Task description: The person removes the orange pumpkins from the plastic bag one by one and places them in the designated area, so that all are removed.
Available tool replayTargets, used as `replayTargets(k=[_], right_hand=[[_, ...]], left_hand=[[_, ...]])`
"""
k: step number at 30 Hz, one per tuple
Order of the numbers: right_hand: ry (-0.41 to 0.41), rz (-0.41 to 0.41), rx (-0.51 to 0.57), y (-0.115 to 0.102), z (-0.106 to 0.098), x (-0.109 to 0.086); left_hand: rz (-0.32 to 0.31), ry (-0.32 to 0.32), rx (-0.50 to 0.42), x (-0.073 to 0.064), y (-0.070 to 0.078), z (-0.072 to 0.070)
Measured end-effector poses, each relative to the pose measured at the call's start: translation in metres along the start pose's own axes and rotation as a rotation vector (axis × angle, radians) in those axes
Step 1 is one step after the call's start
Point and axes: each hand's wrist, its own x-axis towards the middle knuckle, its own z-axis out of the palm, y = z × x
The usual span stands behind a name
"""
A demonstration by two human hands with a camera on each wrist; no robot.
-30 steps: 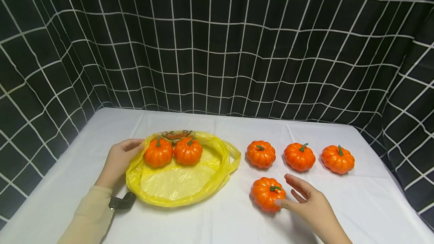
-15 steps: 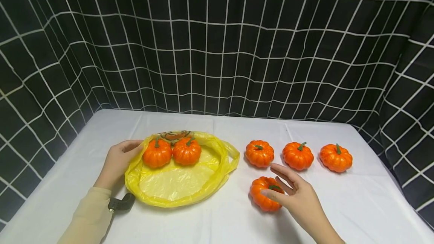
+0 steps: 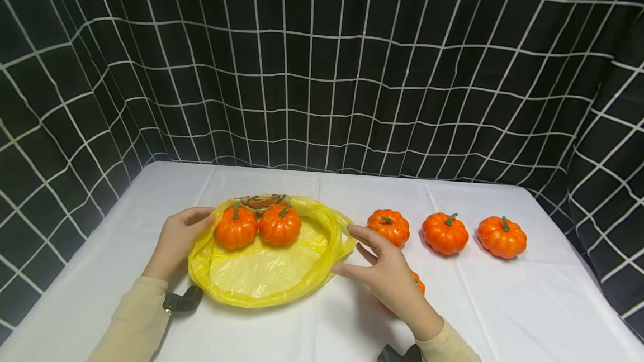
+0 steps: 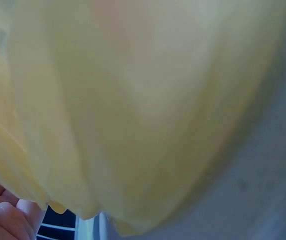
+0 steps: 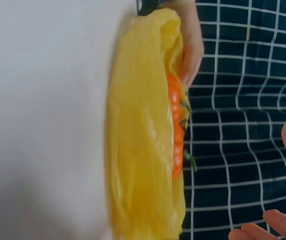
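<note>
A yellow plastic bag (image 3: 266, 295) lies on the table with its mouth spread wide. Inside, along its far side, sit two small orange pumpkins (image 3: 236, 228) with green stems, side by side. My left hand (image 3: 176, 239) holds the bag's left rim, its fingertips hidden by the plastic. My right hand (image 3: 384, 272) is at the bag's right edge by the handle loop, thumb and fingers spread apart with nothing between them. Beneath that hand and wrist, one pumpkin (image 3: 417, 286) is mostly covered. In the left wrist view, yellow plastic (image 4: 133, 125) fills most of the picture.
Three more pumpkins stand in a row at the right: a near one (image 3: 389, 227), a middle one (image 3: 445, 233) and an outer one (image 3: 502, 237). A white cloth (image 3: 503, 306) covers the table. Black curtain (image 3: 322, 71) with a white grid surrounds its back and sides.
My right hand has moved left from beside the front pumpkin, passing over it to the bag's right edge. The pumpkins and my left hand keep their places.
</note>
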Motion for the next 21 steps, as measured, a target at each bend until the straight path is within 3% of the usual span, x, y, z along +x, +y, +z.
replayTargets(k=[7,21], right_hand=[[-0.008,0.029,0.033,-0.007,0.027,0.017],[-0.032,-0.04,-0.02,0.001,0.072,0.055]], left_hand=[[0.009,0.002,0.006,0.002,-0.002,0.001],[0.013,0.001,0.008,0.002,-0.002,0.0]])
